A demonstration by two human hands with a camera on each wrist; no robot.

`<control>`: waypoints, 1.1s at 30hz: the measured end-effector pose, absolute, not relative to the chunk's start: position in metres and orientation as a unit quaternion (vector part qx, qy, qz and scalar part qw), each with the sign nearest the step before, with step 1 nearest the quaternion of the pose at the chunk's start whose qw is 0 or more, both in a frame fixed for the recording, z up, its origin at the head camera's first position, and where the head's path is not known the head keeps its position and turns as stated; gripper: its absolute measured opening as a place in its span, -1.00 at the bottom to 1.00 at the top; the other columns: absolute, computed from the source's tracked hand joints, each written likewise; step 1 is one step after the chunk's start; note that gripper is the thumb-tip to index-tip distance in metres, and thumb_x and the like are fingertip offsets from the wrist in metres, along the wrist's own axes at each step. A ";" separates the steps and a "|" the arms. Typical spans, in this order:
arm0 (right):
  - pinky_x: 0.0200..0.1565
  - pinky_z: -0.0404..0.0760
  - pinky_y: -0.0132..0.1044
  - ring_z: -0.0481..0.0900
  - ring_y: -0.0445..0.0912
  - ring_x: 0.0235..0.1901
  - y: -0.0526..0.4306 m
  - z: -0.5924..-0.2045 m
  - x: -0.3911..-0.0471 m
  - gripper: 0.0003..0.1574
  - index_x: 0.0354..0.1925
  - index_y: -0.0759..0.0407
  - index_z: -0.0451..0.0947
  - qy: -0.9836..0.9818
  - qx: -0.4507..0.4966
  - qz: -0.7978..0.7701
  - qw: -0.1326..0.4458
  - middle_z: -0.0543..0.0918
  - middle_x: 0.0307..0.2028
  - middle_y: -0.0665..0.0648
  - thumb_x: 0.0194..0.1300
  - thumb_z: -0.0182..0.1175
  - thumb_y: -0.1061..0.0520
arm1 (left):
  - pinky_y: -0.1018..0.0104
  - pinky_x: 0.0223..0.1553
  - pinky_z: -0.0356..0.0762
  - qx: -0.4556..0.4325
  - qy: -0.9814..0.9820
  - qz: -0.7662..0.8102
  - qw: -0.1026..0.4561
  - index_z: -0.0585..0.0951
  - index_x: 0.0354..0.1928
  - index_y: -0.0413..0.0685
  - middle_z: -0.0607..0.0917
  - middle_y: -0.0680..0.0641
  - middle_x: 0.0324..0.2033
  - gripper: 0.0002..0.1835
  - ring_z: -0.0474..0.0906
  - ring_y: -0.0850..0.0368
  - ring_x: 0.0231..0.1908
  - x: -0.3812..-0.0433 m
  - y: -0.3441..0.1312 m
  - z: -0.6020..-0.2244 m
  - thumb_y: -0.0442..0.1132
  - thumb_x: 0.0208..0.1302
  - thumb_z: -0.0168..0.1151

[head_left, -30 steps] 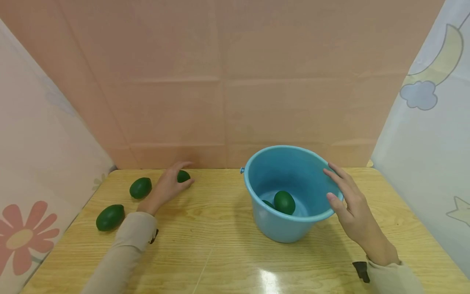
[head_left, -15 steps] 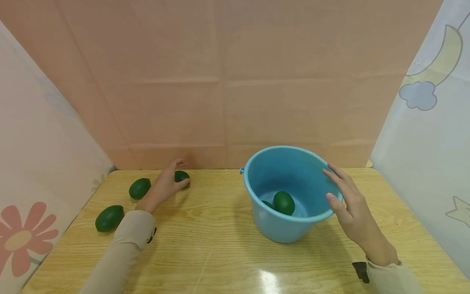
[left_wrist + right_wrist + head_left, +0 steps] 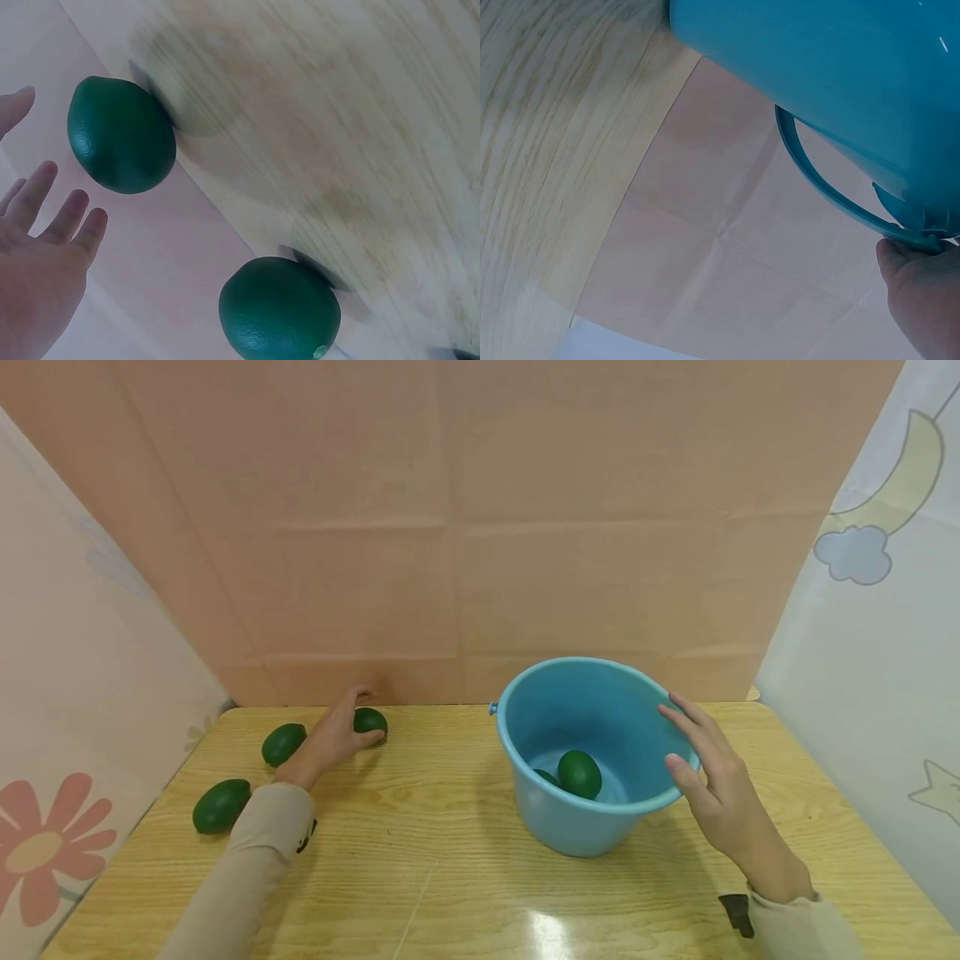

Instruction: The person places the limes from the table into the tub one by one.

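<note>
Head view: flowered panel (image 3: 82,677) left; bucket (image 3: 573,833) partly hides, seemingly, a fruit (image 3: 547,774).

The open blue bucket (image 3: 573,831) stands with two green fruits (image 3: 579,774) inside; three separate green ovals (image 3: 222,807) lie toward its nine o'clock.

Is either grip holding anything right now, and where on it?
Right grip: blue bucket, by its rim near the handle joint. Left grip: nothing, open beside a green fruit.
</note>
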State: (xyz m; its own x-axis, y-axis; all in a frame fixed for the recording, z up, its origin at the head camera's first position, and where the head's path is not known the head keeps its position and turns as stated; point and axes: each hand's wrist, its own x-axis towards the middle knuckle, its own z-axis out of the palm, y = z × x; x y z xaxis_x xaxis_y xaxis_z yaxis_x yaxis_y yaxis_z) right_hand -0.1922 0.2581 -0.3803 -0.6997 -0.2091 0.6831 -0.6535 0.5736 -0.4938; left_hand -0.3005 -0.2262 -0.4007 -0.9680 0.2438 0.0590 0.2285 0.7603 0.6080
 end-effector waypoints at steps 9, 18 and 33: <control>0.26 0.17 -0.69 0.15 -0.28 0.46 0.257 -0.379 -0.191 -0.38 0.38 0.28 0.34 -0.838 0.258 0.387 0.286 0.27 0.44 0.28 0.36 0.00 0.32 | -0.33 0.34 0.23 0.137 0.941 0.308 0.014 0.24 0.44 -0.24 0.29 -0.34 0.41 -0.26 0.16 -0.36 0.42 -0.304 -0.231 -0.406 -0.29 0.28 0.34; 0.26 0.19 -0.69 0.16 -0.27 0.46 0.258 -0.379 -0.192 -0.39 0.37 0.31 0.35 -0.834 0.264 0.387 0.293 0.29 0.42 0.34 0.37 0.00 0.32 | -0.34 0.31 0.27 0.145 0.944 0.295 0.019 0.32 0.40 -0.29 0.33 -0.36 0.38 -0.30 0.18 -0.39 0.40 -0.307 -0.233 -0.411 -0.34 0.26 0.36; 0.29 0.16 -0.67 0.15 -0.26 0.47 0.259 -0.378 -0.191 -0.40 0.37 0.29 0.35 -0.837 0.259 0.386 0.289 0.28 0.43 0.32 0.38 0.00 0.30 | -0.29 0.15 0.47 0.165 0.956 0.242 0.019 0.47 0.27 -0.24 0.37 -0.43 0.22 -0.43 0.33 -0.46 0.20 -0.310 -0.229 -0.421 -0.36 0.21 0.40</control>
State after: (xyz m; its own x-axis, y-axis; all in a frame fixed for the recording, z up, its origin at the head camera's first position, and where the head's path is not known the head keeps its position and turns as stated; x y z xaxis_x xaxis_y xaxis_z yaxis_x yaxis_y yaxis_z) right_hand -0.1909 0.2590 -0.3781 -0.6985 -0.2110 0.6838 -0.6571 0.5676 -0.4960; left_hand -0.3098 -0.2290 -0.4207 -0.9446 0.3252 0.0437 0.3068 0.8284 0.4687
